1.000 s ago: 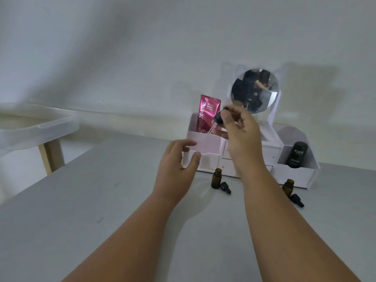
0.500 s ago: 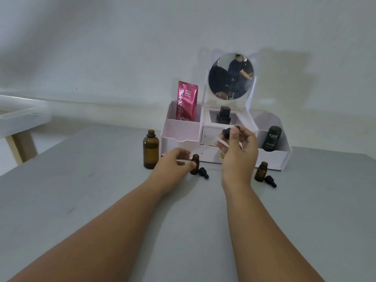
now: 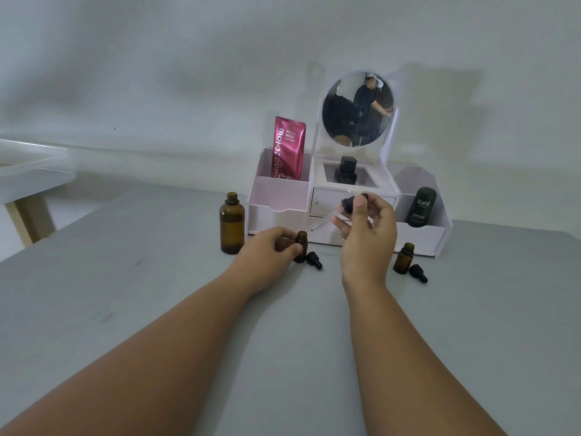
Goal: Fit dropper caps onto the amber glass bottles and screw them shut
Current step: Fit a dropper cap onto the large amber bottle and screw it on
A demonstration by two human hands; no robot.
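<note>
Right now the fingers of your left hand (image 3: 270, 247) are curled round a small amber bottle (image 3: 302, 244) standing upright on the desk (image 3: 157, 294) before the white organizer (image 3: 279, 196), a loose dropper cap (image 3: 314, 260) lying just beside it. Your right hand (image 3: 367, 237) pinches a second dropper cap (image 3: 349, 203) by its black top, above and right of that bottle, its glass pipette slanting down-left with the tip near the neck. A large open amber bottle (image 3: 232, 226) stands left; a second small bottle (image 3: 404, 259) and cap (image 3: 418, 273) sit right.
</note>
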